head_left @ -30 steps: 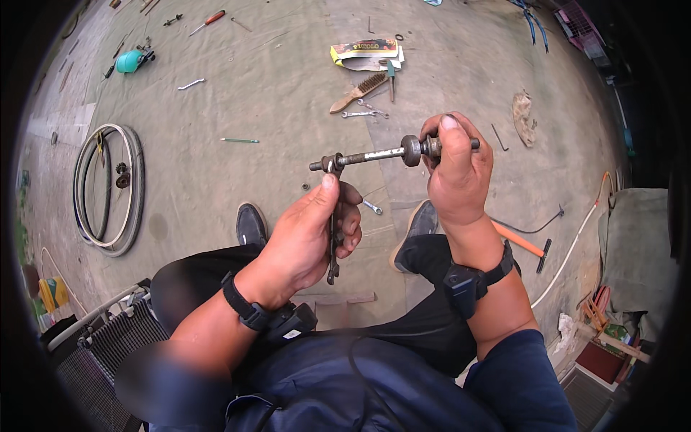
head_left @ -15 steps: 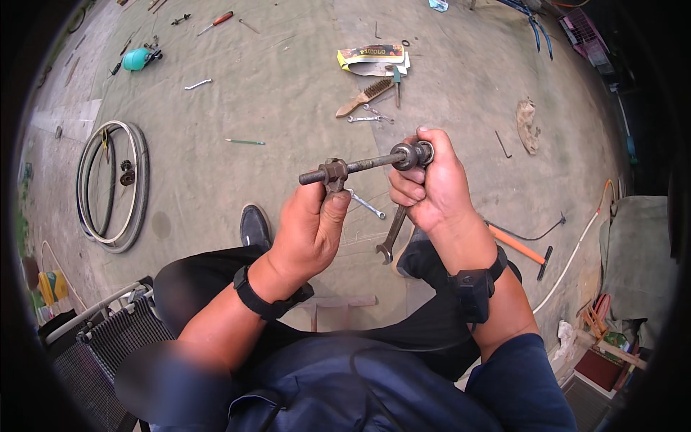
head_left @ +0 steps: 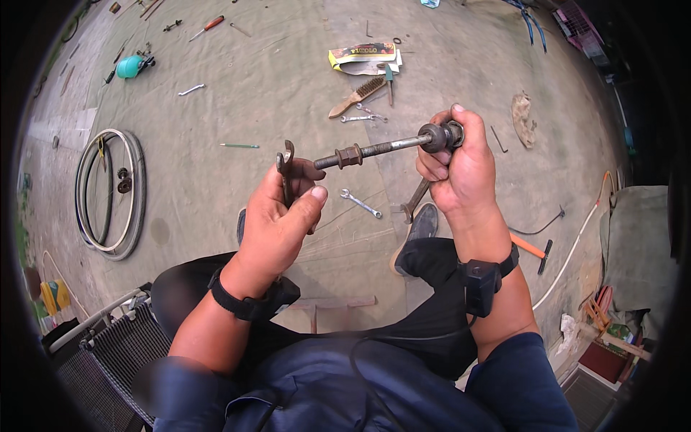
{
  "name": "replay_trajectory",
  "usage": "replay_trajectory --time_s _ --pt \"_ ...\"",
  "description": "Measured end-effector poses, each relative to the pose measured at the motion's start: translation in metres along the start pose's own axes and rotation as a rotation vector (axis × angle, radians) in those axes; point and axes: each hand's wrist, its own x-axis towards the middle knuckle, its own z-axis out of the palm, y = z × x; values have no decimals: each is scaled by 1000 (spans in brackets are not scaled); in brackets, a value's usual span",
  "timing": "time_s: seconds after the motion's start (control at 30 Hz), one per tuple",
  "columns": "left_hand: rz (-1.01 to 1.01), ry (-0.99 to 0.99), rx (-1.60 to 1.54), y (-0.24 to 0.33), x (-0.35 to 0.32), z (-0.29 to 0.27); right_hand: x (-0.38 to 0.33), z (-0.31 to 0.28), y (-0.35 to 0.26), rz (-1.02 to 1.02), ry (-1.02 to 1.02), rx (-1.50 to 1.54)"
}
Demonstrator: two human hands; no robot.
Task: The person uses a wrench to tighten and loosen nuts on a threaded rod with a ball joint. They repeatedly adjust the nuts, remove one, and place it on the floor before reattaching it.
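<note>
My left hand (head_left: 279, 223) is closed round a dark open-end wrench (head_left: 287, 162), its jaws pointing up past my fingers. Just to its right, apart from the jaws, is the free end of a threaded axle (head_left: 396, 146). A rusty nut (head_left: 350, 155) sits on the thread near that end. My right hand (head_left: 464, 169) grips the axle's other end, where a round dark metal piece (head_left: 435, 137) shows by the fingers. Below the same hand sticks out a second dark wrench (head_left: 416, 198), its open jaw pointing down; its upper part is hidden in my palm.
On the ground ahead lie a combination wrench (head_left: 361, 204), a wire brush (head_left: 358, 98), small wrenches (head_left: 358, 118) and a green pencil (head_left: 239, 146). Bicycle tyres (head_left: 137, 216) lie at the left. An orange-handled tool (head_left: 527, 245) is at the right, a mesh chair (head_left: 129, 338) at lower left.
The left-hand wrench has come off the axle's nut and moved left and up. My right hand has carried the axle and second wrench to the right and slightly up.
</note>
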Motion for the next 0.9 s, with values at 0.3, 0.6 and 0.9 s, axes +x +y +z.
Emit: replay_trajectory --time_s 0.3,0.6,0.9 --pt "327 49 334 5 -1 5 -4 8 12 68 -20 -69" --pt "474 34 600 6 -2 -5 -9 13 18 -4 -19 -83" --pt "305 23 411 4 -4 -3 -12 14 18 -38 -55 -97"
